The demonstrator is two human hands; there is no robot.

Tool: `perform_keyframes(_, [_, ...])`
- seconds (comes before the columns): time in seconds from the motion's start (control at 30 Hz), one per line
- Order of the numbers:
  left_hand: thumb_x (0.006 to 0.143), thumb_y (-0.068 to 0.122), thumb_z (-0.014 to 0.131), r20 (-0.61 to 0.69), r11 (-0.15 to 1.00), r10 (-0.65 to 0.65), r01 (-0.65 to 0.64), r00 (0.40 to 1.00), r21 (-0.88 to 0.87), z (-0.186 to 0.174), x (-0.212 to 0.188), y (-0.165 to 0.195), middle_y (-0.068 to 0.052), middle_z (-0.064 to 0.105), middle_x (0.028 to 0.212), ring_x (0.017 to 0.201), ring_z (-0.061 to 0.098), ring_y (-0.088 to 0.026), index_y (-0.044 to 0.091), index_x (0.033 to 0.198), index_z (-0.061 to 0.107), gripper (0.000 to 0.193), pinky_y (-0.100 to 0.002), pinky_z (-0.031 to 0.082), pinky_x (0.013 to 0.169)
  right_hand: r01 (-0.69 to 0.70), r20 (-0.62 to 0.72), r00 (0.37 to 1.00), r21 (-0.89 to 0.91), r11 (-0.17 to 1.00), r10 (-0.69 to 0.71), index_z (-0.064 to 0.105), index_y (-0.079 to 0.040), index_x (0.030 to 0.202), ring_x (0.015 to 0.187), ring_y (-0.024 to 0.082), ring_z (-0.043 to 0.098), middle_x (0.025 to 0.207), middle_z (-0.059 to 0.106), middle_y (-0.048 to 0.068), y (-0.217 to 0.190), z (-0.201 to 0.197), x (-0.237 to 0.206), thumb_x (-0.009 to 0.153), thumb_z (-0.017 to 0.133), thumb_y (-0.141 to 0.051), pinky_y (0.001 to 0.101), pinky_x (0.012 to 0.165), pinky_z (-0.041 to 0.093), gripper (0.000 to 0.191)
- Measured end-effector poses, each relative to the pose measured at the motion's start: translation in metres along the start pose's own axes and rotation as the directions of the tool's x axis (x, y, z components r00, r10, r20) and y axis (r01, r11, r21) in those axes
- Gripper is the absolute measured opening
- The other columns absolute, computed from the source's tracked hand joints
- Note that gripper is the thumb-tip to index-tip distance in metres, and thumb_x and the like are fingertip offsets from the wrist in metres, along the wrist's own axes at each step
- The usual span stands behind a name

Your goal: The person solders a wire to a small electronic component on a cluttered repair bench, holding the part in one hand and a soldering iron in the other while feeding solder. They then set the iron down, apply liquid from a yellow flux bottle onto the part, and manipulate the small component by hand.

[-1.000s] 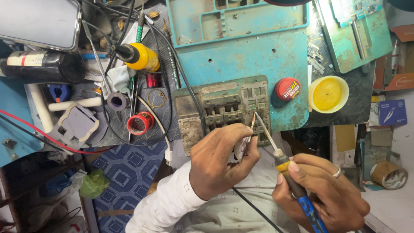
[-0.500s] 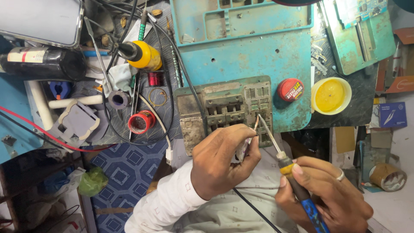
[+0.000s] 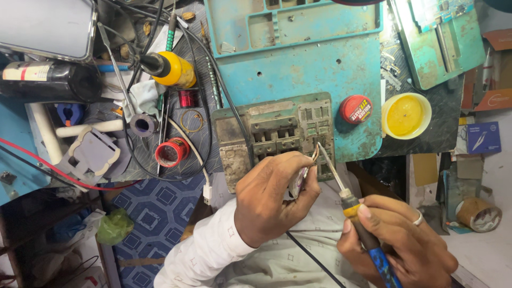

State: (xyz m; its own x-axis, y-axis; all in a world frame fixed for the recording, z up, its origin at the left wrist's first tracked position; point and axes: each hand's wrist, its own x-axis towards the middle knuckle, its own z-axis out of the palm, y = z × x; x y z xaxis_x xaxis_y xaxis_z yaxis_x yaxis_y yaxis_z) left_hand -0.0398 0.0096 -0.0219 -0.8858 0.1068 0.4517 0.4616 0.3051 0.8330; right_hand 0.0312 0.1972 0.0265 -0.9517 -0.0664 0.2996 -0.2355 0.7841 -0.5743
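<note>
Left hand (image 3: 272, 200) pinching a small metal part (image 3: 300, 181) just below the grimy grey holder (image 3: 274, 136) on the worktop (image 3: 298, 69). Right hand (image 3: 397, 240) gripping a soldering iron (image 3: 352, 205), tip touching the part. Red tin (image 3: 356, 109) and yellow lid (image 3: 406, 116) nearby.

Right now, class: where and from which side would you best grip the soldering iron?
Probably by the blue handle, behind the yellow collar, from the near end as the right hand does. The thin metal tip points away towards the left hand.
</note>
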Motion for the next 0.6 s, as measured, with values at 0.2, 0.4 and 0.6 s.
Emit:
perform_keyframes(0.2, [0.089,-0.005,0.082,-0.008,1.0,-0.008,0.008,1.0,0.005,0.001,0.0,0.002,-0.011,0.07,0.104,0.091,0.074,-0.026,0.001,0.113,0.062,0.032,-0.033,0.062,0.081,-0.048,-0.036,0.998,0.007,0.999,0.048,0.066,-0.001,0.101,0.088,0.029,0.077,0.084,0.072,0.012,-0.004,0.003,0.004,0.07,0.082,0.001,0.0352,0.077,0.063,0.035])
perform_keyframes(0.4, [0.089,-0.005,0.081,-0.019,1.0,0.004,-0.004,1.0,0.01,0.002,0.001,0.002,-0.011,0.07,0.103,0.09,0.074,-0.026,0.001,0.112,0.062,0.031,-0.033,0.062,0.081,-0.07,0.028,0.997,0.053,0.996,0.068,0.066,0.0,0.1,0.087,0.029,0.077,0.083,0.073,0.013,-0.01,0.0,0.01,0.067,0.081,0.002,0.0361,0.079,0.062,0.036])
perform_keyframes(0.6, [0.089,-0.005,0.081,-0.007,1.0,-0.006,0.006,1.0,0.023,0.001,0.0,0.002,-0.011,0.07,0.103,0.089,0.074,-0.026,0.001,0.112,0.063,0.031,-0.033,0.061,0.08,0.006,-0.08,0.997,0.045,0.999,-0.003,0.068,0.0,0.101,0.084,0.029,0.077,0.081,0.072,0.012,-0.002,0.005,0.003,0.069,0.082,0.004,0.0358,0.078,0.063,0.035])
